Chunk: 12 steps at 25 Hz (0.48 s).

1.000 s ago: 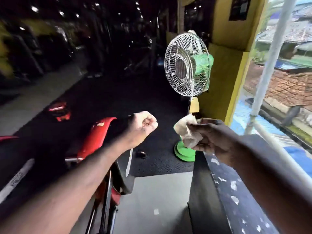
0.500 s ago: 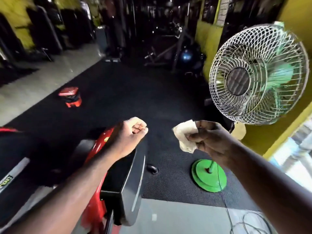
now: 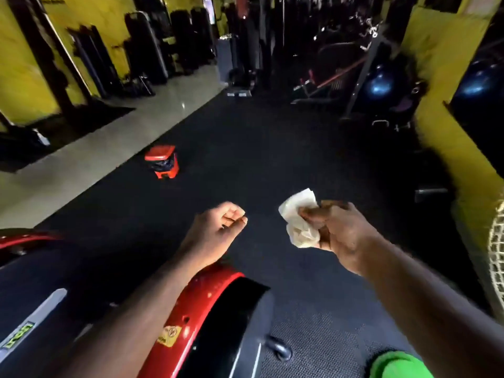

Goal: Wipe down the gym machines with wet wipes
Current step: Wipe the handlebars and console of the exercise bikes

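My right hand (image 3: 334,230) pinches a crumpled white wet wipe (image 3: 298,219) and holds it in the air over the black rubber floor. My left hand (image 3: 218,227) is curled into a loose fist with nothing in it, a little left of the wipe. Below my left forearm lies a red and black gym machine (image 3: 207,317) with a yellow warning sticker; neither hand touches it.
A small red bin (image 3: 162,165) stands on the black mat ahead. The fan's white grille (image 3: 497,257) and green base (image 3: 398,365) sit at the right edge. Dark weight machines (image 3: 152,50) line the yellow wall at left; more equipment and blue balls (image 3: 379,83) stand at the back right.
My view has swung left, so the fan has slid to the right edge and the red bin is nearer the centre. Both hands keep their pose, with the wipe still in my right.
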Tool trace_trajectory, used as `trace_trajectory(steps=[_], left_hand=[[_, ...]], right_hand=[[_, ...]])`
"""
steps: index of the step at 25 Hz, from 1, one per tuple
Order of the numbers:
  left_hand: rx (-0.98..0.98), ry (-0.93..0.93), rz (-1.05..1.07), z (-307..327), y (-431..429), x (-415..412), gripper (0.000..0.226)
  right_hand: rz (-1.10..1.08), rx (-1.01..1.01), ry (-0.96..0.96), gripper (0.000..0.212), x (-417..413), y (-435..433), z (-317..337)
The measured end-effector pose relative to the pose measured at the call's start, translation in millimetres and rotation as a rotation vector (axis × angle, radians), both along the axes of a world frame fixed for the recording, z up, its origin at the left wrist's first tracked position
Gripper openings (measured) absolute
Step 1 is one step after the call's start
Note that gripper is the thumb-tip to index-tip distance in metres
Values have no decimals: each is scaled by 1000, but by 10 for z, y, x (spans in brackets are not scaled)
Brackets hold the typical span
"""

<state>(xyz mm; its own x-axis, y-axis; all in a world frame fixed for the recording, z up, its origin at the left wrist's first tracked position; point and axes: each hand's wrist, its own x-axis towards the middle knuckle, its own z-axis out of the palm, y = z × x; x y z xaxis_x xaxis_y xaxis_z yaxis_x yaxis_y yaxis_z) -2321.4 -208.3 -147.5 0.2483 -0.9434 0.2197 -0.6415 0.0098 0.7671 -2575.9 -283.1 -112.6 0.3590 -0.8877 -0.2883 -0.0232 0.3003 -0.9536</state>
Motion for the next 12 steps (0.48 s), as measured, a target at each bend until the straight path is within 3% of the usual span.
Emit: trace_trajectory(steps=[4, 12], left_hand=[[-26, 3, 172, 274, -1037, 580, 7], [-31, -102, 586, 406, -1908, 2519, 14]], right_hand=[[174, -46, 38, 19, 930, -1375, 254], [544, -94, 98, 11, 3541, -3028, 378]])
